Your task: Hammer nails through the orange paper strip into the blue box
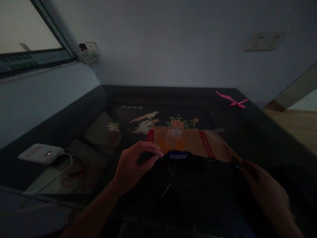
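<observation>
A strip of brown cardboard (190, 142), speckled with many small dark holes and crossed by red printed bands, is tilted above the dark tabletop. My left hand (133, 163) is at its left end, with thumb and forefinger pinched together. A thin dark stick seems to run from those fingertips, though dim light blurs it. My right hand (264, 190) grips the right end of the cardboard, its fingers partly in shadow. Under the near edge of the cardboard shows a dark blue label (178, 155). Several thin sticks (166, 190) lie loose below it.
On the glossy dark table (198, 211) a white device (41, 153) with a cable lies at left. A pink ribbon bow (237, 103) rests at the back right. Wall sockets (266, 41) are on the wall behind, and a window (27, 29) is at upper left.
</observation>
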`<state>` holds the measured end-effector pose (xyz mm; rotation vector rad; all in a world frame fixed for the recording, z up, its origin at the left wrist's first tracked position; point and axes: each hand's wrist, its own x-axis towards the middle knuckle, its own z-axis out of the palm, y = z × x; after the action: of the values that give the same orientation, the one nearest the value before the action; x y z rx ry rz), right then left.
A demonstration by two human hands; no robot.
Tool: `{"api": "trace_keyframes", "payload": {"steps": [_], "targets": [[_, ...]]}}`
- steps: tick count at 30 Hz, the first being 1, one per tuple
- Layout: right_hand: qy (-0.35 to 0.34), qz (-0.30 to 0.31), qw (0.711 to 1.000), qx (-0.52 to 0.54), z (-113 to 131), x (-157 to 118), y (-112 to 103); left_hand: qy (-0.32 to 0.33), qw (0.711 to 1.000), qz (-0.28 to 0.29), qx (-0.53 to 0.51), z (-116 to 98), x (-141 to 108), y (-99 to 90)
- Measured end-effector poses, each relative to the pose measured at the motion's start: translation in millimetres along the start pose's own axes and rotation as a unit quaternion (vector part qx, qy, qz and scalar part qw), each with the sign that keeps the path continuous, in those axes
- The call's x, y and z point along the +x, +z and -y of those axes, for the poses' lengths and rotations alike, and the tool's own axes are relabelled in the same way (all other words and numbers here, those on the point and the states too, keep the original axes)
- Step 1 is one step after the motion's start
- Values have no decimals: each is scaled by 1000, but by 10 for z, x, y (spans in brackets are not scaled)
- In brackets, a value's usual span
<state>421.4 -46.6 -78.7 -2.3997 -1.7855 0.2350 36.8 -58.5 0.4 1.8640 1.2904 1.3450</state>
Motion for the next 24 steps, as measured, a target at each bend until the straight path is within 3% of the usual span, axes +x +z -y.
{"api": "trace_keyframes", "payload": {"steps": [3, 8, 14, 24], "targets": [[11, -11, 1000, 21, -24, 17, 39, 31, 998, -45, -3, -31, 344, 65], [49, -37, 997, 39, -122, 80, 118, 57, 998, 12, -23, 174, 710, 211], [87, -27, 993, 81, -199, 79, 88, 54, 997, 39, 37, 310, 688, 253], [61, -35, 990, 125, -159, 45, 36, 5, 998, 51, -36, 487, 648, 329]]}}
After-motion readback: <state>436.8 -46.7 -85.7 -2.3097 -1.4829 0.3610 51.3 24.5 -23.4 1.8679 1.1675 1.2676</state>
